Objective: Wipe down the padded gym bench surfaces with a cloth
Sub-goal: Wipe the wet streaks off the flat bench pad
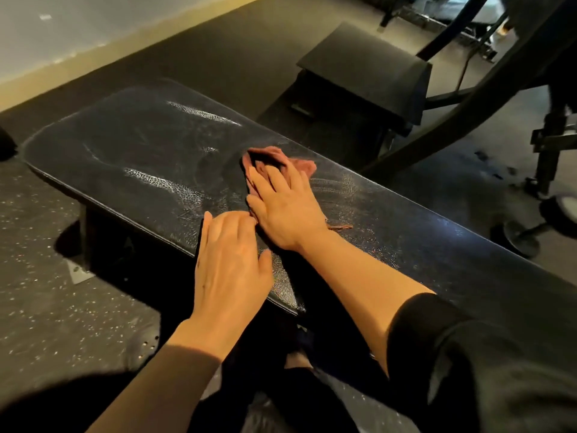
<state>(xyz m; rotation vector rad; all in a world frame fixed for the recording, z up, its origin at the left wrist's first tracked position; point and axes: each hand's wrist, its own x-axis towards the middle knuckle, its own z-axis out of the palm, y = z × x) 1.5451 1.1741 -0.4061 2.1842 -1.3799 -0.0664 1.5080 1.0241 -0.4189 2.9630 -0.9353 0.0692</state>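
Right hand [285, 206] flat on cloth [274, 162], left hand [229, 260] on bench pad [131, 151]

Right hand [282, 204]: palm down, fingers straight and slightly spread, pressed flat; wrist level, forearm bare, black sleeve [443, 354] pushed up toward the elbow.
Left hand [229, 264]: palm down, fingers together and relaxed, thumb out to the side, resting just beside the right hand's thumb edge; forearm bare, partly in shadow near the lower frame.
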